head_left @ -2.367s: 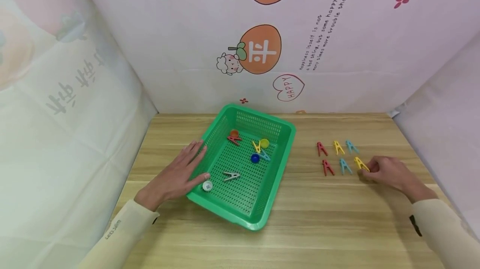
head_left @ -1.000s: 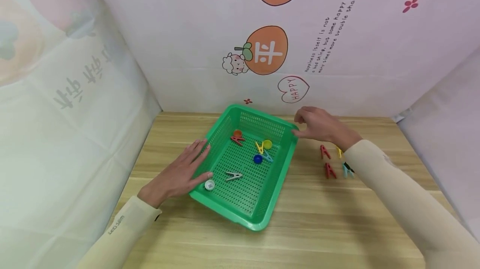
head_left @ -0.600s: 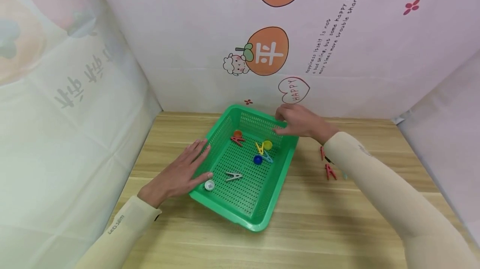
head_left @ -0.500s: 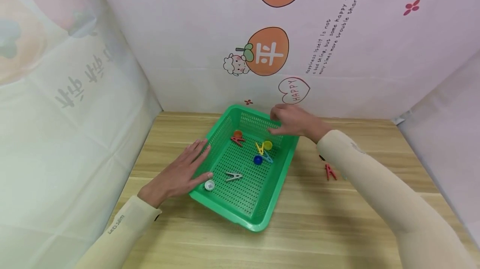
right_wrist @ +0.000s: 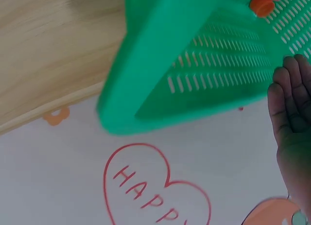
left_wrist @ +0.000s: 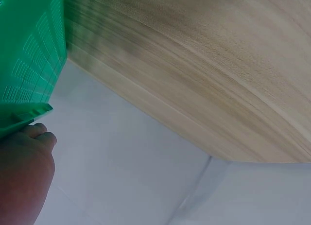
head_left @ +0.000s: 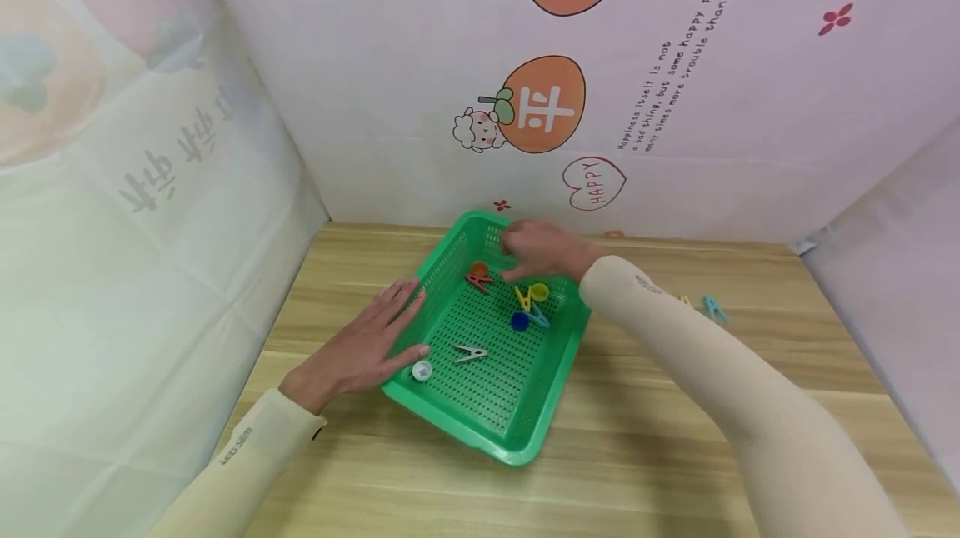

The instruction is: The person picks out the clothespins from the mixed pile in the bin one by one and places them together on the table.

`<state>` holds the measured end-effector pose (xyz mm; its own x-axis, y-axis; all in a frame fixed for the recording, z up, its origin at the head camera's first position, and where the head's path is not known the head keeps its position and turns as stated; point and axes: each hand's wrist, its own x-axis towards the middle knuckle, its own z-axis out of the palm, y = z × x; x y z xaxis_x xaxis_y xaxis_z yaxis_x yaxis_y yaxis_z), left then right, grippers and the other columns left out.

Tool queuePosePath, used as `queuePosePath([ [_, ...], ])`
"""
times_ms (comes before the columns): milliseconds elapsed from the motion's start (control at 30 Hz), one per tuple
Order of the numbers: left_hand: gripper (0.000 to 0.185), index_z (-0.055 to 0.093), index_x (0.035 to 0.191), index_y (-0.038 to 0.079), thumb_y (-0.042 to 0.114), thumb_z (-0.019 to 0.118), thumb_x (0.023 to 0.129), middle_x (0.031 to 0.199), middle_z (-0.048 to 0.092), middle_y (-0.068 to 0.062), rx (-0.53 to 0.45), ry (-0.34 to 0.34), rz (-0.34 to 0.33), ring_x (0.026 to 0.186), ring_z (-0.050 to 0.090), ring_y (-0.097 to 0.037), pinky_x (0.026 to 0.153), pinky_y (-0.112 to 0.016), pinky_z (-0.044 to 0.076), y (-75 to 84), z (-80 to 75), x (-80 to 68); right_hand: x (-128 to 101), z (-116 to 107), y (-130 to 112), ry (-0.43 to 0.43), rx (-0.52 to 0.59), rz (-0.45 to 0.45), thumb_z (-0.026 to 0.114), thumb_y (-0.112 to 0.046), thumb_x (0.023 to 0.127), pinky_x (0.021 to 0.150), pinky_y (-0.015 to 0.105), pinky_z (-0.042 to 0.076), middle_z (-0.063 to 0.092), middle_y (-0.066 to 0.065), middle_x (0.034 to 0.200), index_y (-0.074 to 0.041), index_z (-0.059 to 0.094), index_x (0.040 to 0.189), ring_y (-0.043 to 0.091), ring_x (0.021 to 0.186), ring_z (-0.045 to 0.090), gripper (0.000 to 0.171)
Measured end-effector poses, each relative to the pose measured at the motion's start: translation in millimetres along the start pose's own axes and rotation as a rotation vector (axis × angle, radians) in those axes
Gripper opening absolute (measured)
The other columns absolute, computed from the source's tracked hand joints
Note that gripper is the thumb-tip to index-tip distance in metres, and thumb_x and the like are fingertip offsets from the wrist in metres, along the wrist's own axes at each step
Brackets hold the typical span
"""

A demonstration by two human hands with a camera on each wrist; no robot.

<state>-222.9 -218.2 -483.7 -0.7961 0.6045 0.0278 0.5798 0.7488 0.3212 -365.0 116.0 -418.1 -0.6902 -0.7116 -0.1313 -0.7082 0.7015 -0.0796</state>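
Observation:
A green perforated basket sits mid-table. Inside lie a red clothespin, an orange cap, a yellow clothespin, a yellow cap, a blue cap, a light blue clothespin, a grey clothespin and a white cap. My left hand lies flat on the table, its fingers against the basket's left rim. My right hand hovers over the basket's far end, fingers loosely bent and holding nothing, close to the red clothespin. In the right wrist view its fingers show beside the basket wall.
On the table to the right, a blue clothespin and a yellow one peek out behind my right sleeve. Printed fabric walls close the table at the back and both sides. The wooden tabletop runs wide in front of the basket.
My right hand left the clothespins laid out on the right and moved leftward, ending over the basket's far end. The left hand and the basket's contents stayed put.

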Motion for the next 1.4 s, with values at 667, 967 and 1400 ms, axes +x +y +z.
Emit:
queuePosePath([
  [667,0.087,0.015,0.175,0.009,0.057,0.051,0.112,0.186,0.002,-0.008,-0.015,0.000,-0.011,0.172,0.003,-0.036,0.139,-0.056,0.015,-2.9,-0.5,0.0,49,25,-17,-0.179,-0.079,0.003,0.076,-0.041,0.100,0.067,0.031,0.043,0.051,-0.003,0.075,-0.018,0.051,0.074,0.013,0.069,0.047,0.042],
  [967,0.087,0.015,0.175,0.010,0.056,0.051,0.112,0.186,0.002,-0.008,-0.021,-0.004,-0.007,0.172,0.003,-0.035,0.139,-0.056,0.015,-2.6,1.3,0.0,61,30,-18,-0.285,-0.073,0.081,0.077,-0.038,0.101,0.075,0.034,0.045,0.055,0.000,0.086,-0.017,0.056,0.085,0.016,0.080,0.049,0.033],
  [1400,0.086,0.016,0.175,0.008,0.055,0.051,0.112,0.186,0.004,-0.010,-0.024,0.005,0.003,0.172,0.004,-0.037,0.139,-0.057,0.014,-1.4,-1.4,0.4,67,47,-17,-0.332,-0.027,0.089,0.080,-0.028,0.099,0.063,0.026,0.043,0.058,-0.007,0.078,-0.020,0.062,0.085,0.008,0.068,0.050,0.024],
])
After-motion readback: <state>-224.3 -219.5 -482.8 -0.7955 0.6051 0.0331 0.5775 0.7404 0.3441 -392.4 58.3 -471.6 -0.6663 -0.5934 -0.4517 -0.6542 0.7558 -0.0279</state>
